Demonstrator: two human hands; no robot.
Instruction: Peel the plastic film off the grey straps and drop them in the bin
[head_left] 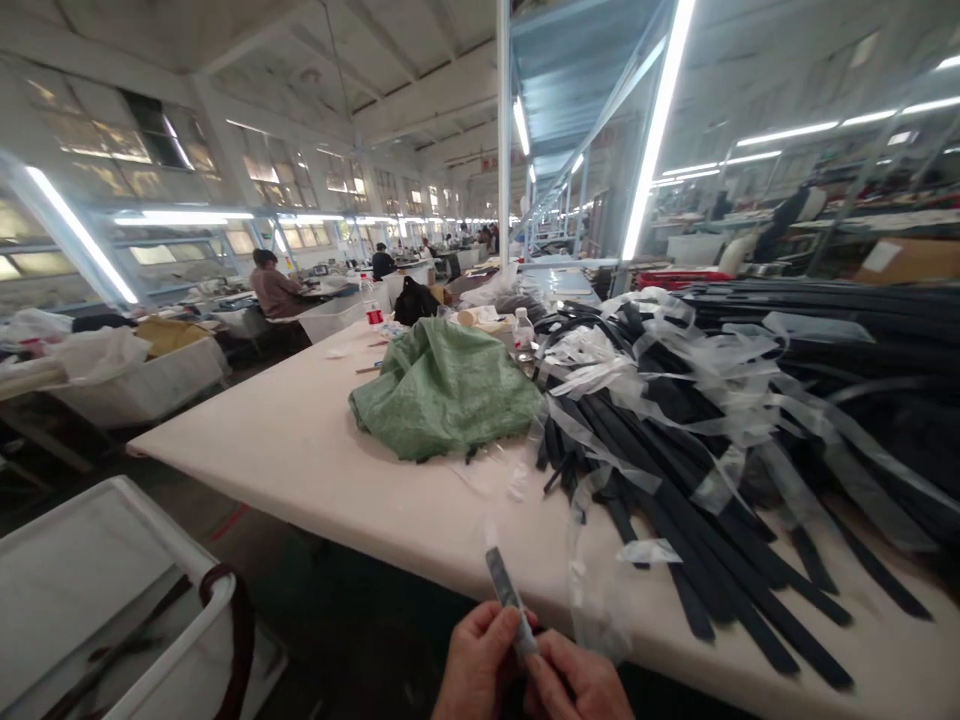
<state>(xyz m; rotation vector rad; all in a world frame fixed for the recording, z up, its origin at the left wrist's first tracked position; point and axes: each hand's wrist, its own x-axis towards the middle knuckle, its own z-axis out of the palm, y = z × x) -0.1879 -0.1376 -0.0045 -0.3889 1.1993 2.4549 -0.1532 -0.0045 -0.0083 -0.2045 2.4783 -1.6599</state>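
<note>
Just off the table's front edge, my left hand (480,655) pinches a short dark strip (501,578) between thumb and fingers. My right hand (576,682) grips the same strip lower down, close beside the left. The strip's far end points up and away over the tabletop, with something pale and blurred at its tip. A greyish, shiny layer shows along its lower part. To the right lies a heap of long black strips (675,520), tangled with clear plastic film ribbons (742,410).
A green woven sack (450,390) sits mid-table (285,450), with a clear bottle (523,335) behind it and a red-labelled bottle (373,303) farther left. A white bin (150,510) stands on the floor at left. A seated person (276,287) works farther off.
</note>
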